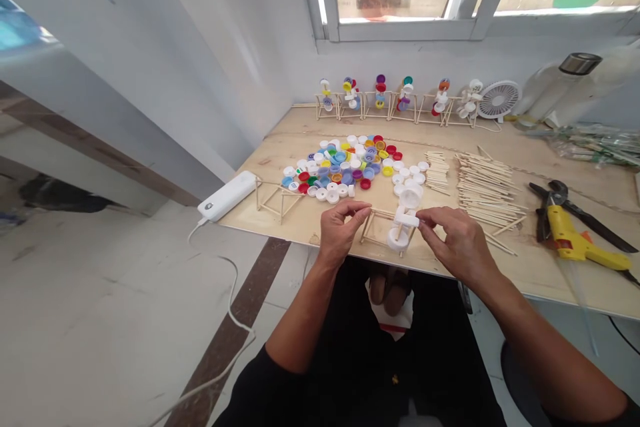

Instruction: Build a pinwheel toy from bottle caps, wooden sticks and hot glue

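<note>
Below a pale grey-framed window [405,31] at the top of the picture, your light wooden worktop [280,147] carries a heap of multicoloured round plastic caps [341,157] mid-picture. At lower centre, your left hand [344,230] pinches the left end of a pale wooden-stick stand [398,239]; your right hand [459,240] pinches a white plastic cap [407,219] on it — the stand sits between both, near the front edge.
</note>
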`<state>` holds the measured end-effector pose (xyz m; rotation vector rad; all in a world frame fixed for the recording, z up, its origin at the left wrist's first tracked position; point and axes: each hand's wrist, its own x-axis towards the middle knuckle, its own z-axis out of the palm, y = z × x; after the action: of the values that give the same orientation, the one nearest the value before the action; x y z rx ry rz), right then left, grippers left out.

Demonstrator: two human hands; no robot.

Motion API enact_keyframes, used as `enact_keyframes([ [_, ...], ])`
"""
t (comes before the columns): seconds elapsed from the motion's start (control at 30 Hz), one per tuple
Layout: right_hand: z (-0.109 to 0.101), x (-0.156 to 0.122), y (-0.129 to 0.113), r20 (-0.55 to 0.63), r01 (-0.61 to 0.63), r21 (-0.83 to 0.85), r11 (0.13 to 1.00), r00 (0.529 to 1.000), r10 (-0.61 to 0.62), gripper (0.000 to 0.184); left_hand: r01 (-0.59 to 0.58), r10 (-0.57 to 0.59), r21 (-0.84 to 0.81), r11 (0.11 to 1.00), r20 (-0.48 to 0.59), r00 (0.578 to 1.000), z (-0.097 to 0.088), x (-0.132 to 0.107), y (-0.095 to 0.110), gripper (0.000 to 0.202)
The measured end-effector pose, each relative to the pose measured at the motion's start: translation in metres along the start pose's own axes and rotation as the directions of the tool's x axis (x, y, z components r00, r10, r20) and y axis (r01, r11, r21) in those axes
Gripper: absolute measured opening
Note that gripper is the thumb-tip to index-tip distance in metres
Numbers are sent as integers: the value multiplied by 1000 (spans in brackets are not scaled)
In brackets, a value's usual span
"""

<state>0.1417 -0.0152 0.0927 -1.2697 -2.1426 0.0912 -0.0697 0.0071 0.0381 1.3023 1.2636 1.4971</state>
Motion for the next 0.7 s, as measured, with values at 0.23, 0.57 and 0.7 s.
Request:
enact_keyframes([
  [0.23, 4, 1, 1, -8, 59, -93, 994, 998, -60, 21, 10, -10, -7, 1000, -27, 1000, 4, 1, -8, 21],
  [0.57, 8, 0, 3, 15, 81, -146, 986, 997, -80, 21, 21, -23, -24, 999, -64, 998, 6, 1, -15, 22],
  [0.7, 9, 0, 4, 17, 88, -163, 983, 996, -86, 22, 56, -58, -37, 998, -64, 996, 7, 1, -16, 22],
])
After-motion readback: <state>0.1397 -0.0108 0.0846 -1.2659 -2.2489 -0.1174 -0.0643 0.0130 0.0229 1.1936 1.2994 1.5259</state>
